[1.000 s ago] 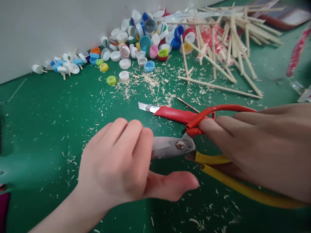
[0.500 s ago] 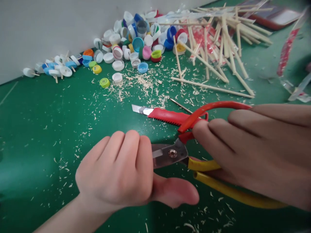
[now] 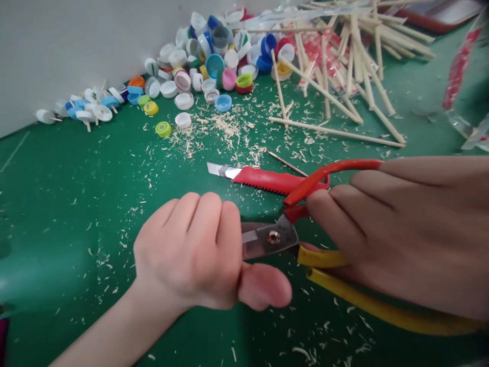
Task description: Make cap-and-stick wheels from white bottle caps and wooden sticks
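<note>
Head view: the right hand [image 3: 412,234] is wrapped around the red and yellow handles of the scissors [image 3: 305,239], grip closed on them, blades pointing left. The left hand [image 3: 194,255] is curled into a fist right at the blade tips, thumb stretched under the blades; whatever it pinches is hidden behind the fingers, so I cannot tell what that grip holds. Just beyond the scissors lies a red utility knife [image 3: 263,179] on the green worktop [image 3: 76,193], shavings scattered all around. Farther off from both hands sit a heap of bottle caps [image 3: 214,61] and a loose pile of wooden sticks [image 3: 344,66]. This looks like a cut in progress, blades nearly shut at the fist. The squeeze calls for care: thumb and fingers sit very close to the edge.
</note>
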### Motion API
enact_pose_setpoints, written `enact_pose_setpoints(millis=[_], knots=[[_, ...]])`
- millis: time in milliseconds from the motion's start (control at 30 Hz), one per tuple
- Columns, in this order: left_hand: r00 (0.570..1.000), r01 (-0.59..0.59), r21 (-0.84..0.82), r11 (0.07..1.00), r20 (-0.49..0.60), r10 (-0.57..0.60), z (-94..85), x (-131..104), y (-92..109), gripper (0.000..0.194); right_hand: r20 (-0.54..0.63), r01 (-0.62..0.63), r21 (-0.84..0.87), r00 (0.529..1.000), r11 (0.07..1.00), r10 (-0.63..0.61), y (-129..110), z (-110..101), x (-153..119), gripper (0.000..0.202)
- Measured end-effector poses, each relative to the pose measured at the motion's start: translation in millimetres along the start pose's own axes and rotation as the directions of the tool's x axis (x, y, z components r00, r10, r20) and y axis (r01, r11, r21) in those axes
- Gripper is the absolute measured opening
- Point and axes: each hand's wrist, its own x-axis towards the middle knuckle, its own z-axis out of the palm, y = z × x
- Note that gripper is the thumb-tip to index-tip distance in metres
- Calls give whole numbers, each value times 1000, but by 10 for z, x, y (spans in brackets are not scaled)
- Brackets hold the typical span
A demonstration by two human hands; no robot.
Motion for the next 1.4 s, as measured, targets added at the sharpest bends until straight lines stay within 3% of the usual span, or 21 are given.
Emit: enact_pose_setpoints(millis=[100, 233, 433, 667, 800, 933, 1033, 1100, 1233, 1400], knots=[[998, 31, -20, 999, -55, -32, 42, 47, 18, 64, -205, 13, -152, 978, 988, -44, 5, 10, 12, 56], [991, 48, -67, 997, -120, -56, 81, 103, 26, 63, -244, -10, -108, 970, 994, -17, 4, 46, 17, 56], [988, 39, -91, 995, -143, -52, 97, 133, 20, 46, -342, -4, -81, 939, 997, -24, 43, 84, 68, 53], [992, 51, -124, 991, -104, -64, 95, 129, -3, 39, -384, 132, -155, 905, 979, -183, 170, 30, 127, 50], [994, 56, -97, 994, -84, -65, 89, 128, -18, 39, -354, 97, -138, 925, 986, -141, 209, 20, 123, 43], [994, 78, -82, 994, -68, -84, 104, 131, -9, 40, -211, 33, 113, 978, 993, -9, 215, 34, 131, 50], [992, 102, -82, 991, -67, -108, 99, 142, 5, 41, -154, -21, 216, 987, 976, 55, 209, 39, 161, 51], [992, 110, -87, 990, -56, -116, 61, 145, -2, 42, -209, 14, 214, 977, 977, 32, 215, 31, 175, 47], [996, 82, -171, 982, 39, -76, -113, 80, -95, 37, -411, 102, 42, 908, 994, -76, 225, 9, 161, 43], [980, 200, -316, 927, 70, -187, -253, -203, -188, 28, -364, 50, 22, 931, 998, -39, 163, 23, 119, 58]])
